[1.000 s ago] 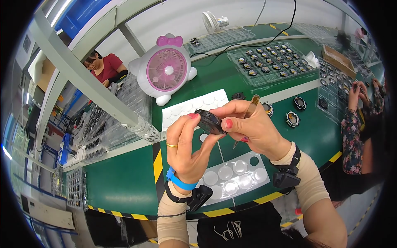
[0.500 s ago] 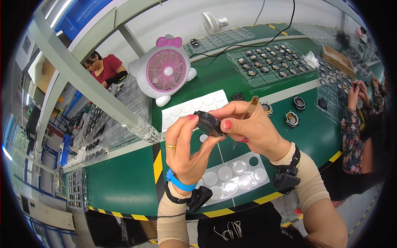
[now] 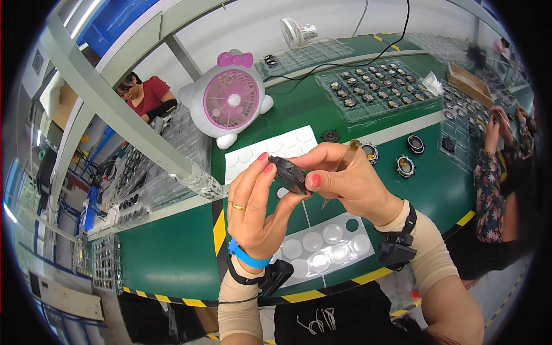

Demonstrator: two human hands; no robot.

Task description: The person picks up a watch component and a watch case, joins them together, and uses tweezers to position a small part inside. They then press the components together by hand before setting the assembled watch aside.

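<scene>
Black round device casing [image 3: 289, 174] sits between our two hands, tilted on edge, its dark rim thick and faintly glossy; any lettering on it is too small for us to read. Our left hand [image 3: 253, 214] grips one side by the fingertips, and our right hand [image 3: 357, 187] pinches the other with thumb and forefinger, a slim brass-toned tool [image 3: 352, 148] also tucked in its fingers. Below our hands lies a sheet of clear round films [image 3: 293, 248]; just beyond the left, a white sheet of round stickers [image 3: 270, 146]. Right of our right hand rest two ring-shaped modules [image 3: 406, 166].
</scene>
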